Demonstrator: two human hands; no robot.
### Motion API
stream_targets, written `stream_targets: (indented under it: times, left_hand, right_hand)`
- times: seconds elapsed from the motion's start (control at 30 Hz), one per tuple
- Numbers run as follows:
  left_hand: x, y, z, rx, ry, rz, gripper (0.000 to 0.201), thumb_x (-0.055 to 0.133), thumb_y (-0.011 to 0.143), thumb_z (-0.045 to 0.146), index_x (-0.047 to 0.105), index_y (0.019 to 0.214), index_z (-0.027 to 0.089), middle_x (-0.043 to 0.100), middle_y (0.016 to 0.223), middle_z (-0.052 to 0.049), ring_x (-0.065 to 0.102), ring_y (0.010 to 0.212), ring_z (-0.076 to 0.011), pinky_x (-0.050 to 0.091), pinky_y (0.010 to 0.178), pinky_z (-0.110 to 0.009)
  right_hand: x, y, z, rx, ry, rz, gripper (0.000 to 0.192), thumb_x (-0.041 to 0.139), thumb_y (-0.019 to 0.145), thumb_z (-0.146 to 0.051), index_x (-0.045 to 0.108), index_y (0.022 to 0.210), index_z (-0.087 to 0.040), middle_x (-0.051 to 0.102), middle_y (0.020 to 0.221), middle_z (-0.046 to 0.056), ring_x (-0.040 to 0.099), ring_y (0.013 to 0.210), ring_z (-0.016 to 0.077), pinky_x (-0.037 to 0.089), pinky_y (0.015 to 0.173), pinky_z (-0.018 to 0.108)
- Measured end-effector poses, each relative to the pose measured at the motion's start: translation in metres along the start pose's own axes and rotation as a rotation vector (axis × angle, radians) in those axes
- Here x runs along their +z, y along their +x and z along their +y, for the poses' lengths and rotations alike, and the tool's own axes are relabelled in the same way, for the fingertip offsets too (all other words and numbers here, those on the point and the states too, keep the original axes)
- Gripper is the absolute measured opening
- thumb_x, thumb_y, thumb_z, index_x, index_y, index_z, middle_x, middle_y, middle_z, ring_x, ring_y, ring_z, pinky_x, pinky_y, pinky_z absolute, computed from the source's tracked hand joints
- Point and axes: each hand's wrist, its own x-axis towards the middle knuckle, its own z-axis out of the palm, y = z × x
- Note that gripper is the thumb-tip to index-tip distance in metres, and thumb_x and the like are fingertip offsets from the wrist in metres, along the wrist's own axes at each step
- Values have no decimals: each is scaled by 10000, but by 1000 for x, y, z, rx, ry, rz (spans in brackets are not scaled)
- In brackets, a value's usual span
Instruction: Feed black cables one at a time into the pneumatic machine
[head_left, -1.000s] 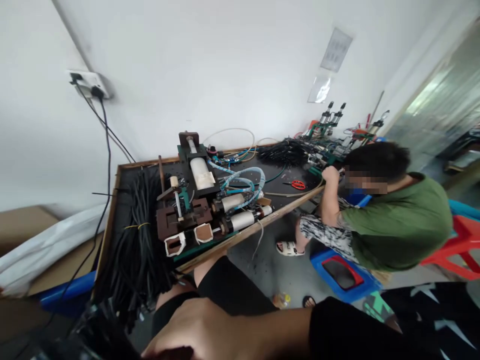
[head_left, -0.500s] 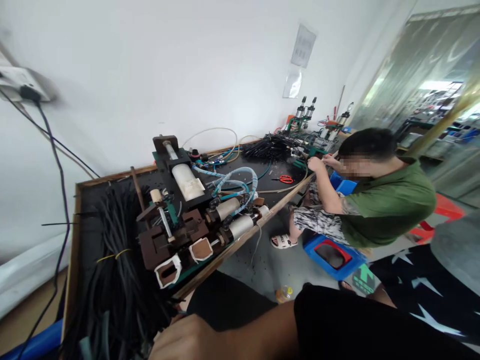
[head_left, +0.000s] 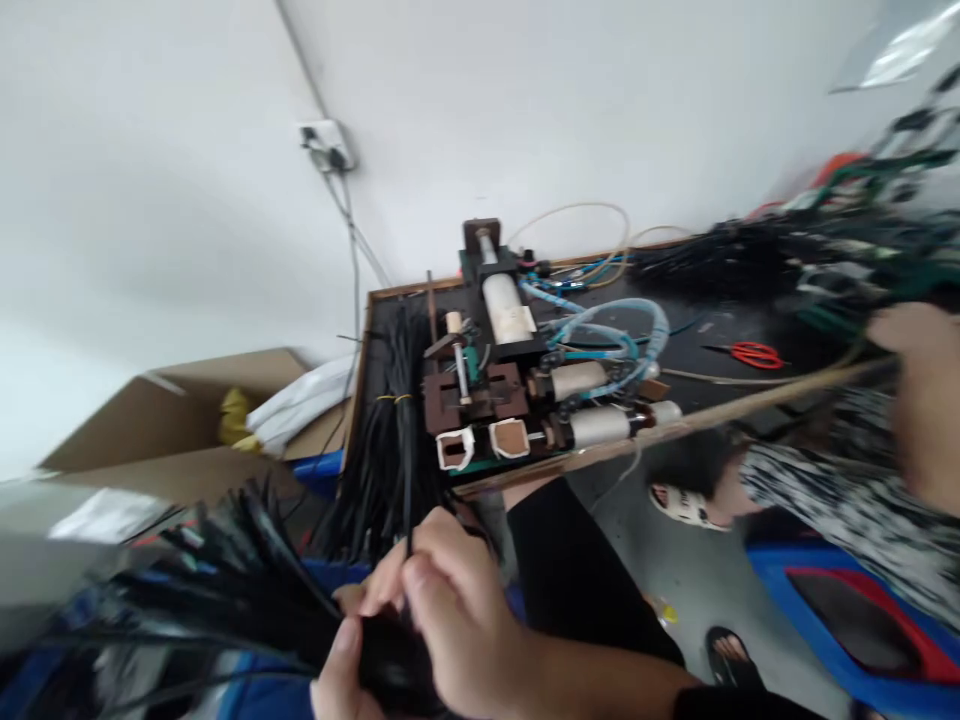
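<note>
At the bottom of the view, my left hand is closed around a thick bundle of long, thin black strips, whose loose ends fan out to the left. My right hand presses against the same bundle, fingers curled, with a thin black strand running up from between them. Part of my left hand is hidden behind the right. Just beyond, a second bundle of black strips, tied with a yellow band, lies on the dark bench beside a brown clamping machine.
Pneumatic cylinders and blue hoses sit right of the clamp. Orange-handled scissors lie farther along the bench. An open cardboard box stands left. At the right, a co-worker's arm is near the wooden bench edge.
The view has swung left, bringing the cardboard box into sight. My right hand has come up, and both hands now show on a black bundle.
</note>
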Motion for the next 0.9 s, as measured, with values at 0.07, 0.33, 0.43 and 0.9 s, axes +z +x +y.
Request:
stream_targets:
  times: [0.07, 0.33, 0.43, 0.9]
  left_hand:
    - [5, -5, 8, 48, -25, 42, 478, 980, 627, 386, 558, 753, 203, 593, 727, 50, 621, 650, -141, 601, 611, -250]
    - [13, -29, 0, 161, -6, -321, 217, 819, 871, 390, 655, 868, 248, 250, 572, 101, 179, 447, -88, 424, 432, -198]
    - [13, -34, -13, 120, 13, -409, 155, 754, 933, 393, 673, 919, 262, 290, 580, 92, 211, 455, -94, 434, 457, -204]
    - [10, -30, -33, 121, 50, -411, 163, 723, 958, 350, 622, 895, 238, 421, 595, 73, 388, 477, -108, 455, 503, -235]
  right_hand:
    - [2, -6, 2, 171, 332, 17, 408, 452, 1128, -500, 593, 870, -218, 650, 642, 4, 616, 604, 143, 503, 635, 259]
    - [-34, -18, 8, 341, 779, 162, 387, 669, 1037, -534, 562, 834, -222, 317, 440, -143, 157, 404, 70, 243, 455, 197]
    - [-39, -19, 12, 354, 776, 175, 370, 629, 1061, -510, 579, 843, -215, 339, 429, -133, 161, 395, 73, 222, 445, 202]
    - [-43, -15, 31, 468, 892, 148, 365, 684, 1024, -509, 592, 839, -208, 306, 428, -139, 157, 419, 78, 228, 459, 208]
